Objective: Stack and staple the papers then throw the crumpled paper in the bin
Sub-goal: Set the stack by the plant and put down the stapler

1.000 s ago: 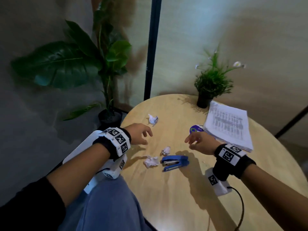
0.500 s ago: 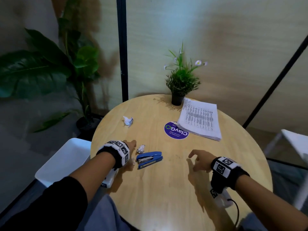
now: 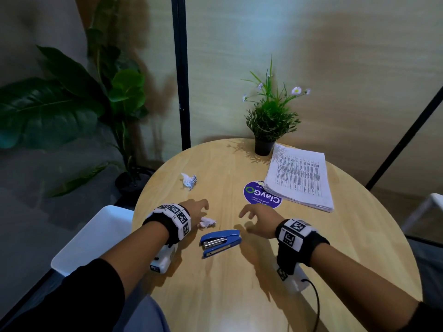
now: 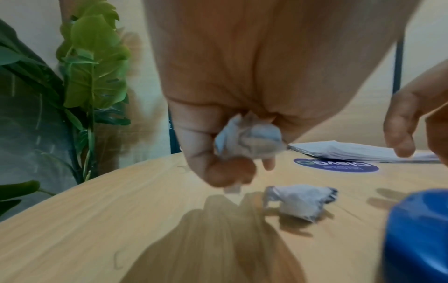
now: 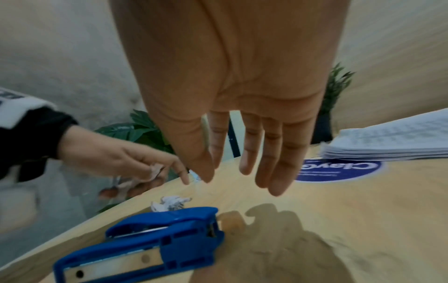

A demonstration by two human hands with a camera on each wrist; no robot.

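My left hand (image 3: 197,210) hovers low over the round wooden table (image 3: 239,295), fingers curled around a crumpled paper ball (image 4: 249,137). A second crumpled paper (image 3: 207,222) lies just right of that hand, and a third (image 3: 189,180) lies farther back. The blue stapler (image 3: 221,243) lies on its side between my wrists. My right hand (image 3: 254,215) floats above the table beyond the stapler (image 5: 150,239), fingers (image 5: 274,153) straight and holding nothing. The printed paper stack (image 3: 299,178) lies at the back right.
A white container (image 3: 91,236) stands below the table's left edge. A small potted plant (image 3: 268,130) sits behind the paper stack, and a round purple sticker (image 3: 261,195) is on the tabletop. A large leafy plant (image 3: 72,111) stands on the floor at left.
My left hand dropped onto a paper ball beside the stapler and now holds it. My right hand moved left toward the stapler. The head view swung right, then back slightly left.
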